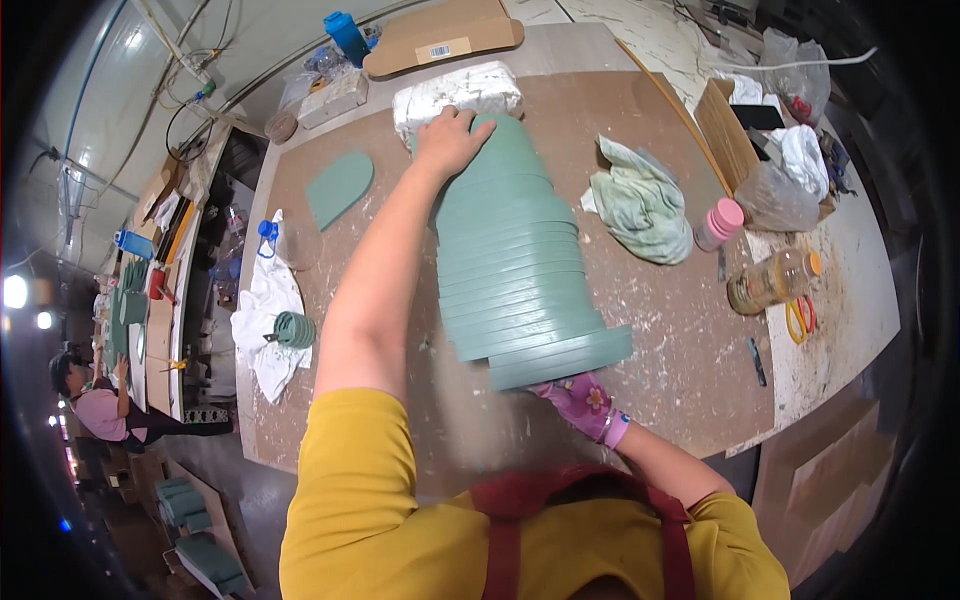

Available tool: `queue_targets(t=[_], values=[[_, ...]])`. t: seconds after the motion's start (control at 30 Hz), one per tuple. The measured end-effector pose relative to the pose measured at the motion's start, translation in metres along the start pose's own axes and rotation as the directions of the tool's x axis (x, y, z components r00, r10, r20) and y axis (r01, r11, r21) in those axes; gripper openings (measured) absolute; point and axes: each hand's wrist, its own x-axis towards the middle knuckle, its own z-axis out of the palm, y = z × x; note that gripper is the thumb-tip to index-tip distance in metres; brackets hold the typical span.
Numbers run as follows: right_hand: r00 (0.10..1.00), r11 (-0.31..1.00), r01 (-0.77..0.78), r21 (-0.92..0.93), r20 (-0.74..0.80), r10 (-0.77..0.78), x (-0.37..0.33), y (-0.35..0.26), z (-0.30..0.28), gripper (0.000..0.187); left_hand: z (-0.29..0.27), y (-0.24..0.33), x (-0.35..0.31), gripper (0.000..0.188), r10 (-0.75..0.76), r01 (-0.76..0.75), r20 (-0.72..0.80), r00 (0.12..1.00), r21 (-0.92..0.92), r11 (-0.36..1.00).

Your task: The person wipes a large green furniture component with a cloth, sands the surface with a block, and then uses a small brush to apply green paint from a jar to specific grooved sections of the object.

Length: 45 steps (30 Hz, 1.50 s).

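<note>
A long row of green, arch-shaped clay slabs (515, 265) lies overlapped on the brown worktable (680, 340), running from the near edge toward the far side. My bare left hand (450, 140) rests flat on the far end of the row, fingers spread over the top slab. In a pink flowered glove, my right hand (583, 400) grips the underside of the nearest slab at the row's near end. A single green arch slab (339, 187) lies apart to the left.
A plastic-wrapped white block (458, 95) sits behind the row. A green-stained rag (640, 205), pink-capped bottle (718, 224), amber bottle (772, 280) and orange scissors (800, 318) lie right. White cloth with a green tape roll (294, 329) lies left. Another person (95, 405) works far left.
</note>
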Motion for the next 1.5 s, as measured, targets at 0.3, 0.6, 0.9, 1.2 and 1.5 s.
queue_targets(t=[0.3, 0.6, 0.9, 1.2, 1.5], values=[[0.864, 0.949, -0.314, -0.042, 0.402, 0.304, 0.001, -0.012, -0.060, 0.033, -0.005, -0.033, 0.024, 0.056, 0.109, -0.109, -0.006, 0.994, -0.087, 0.990], [0.989, 0.999, 0.046, -0.026, -0.141, -0.049, 0.258, -0.048, -0.116, 0.070, 0.034, -0.042, -0.013, 0.059, -0.279, 0.178, 0.203, 0.939, -0.977, -0.113], [0.970, 0.985, 0.072, -0.156, -0.219, -0.105, 0.370, -0.023, -0.090, 0.077, 0.057, -0.080, 0.036, 0.065, -0.566, 0.208, 0.031, 0.824, -0.945, 0.252], [0.961, 0.976, 0.198, -0.089, -0.176, -0.211, 0.265, -0.034, -0.123, 0.065, 0.044, -0.089, -0.054, 0.080, -0.609, 0.162, 0.131, 0.782, -0.987, -0.005], [0.985, 0.630, 0.160, -0.760, 0.085, -0.148, -0.006, 0.010, -0.098, 0.078, 0.051, -0.008, -0.382, 0.094, 0.037, -0.039, -0.012, 0.999, -0.488, 0.872]])
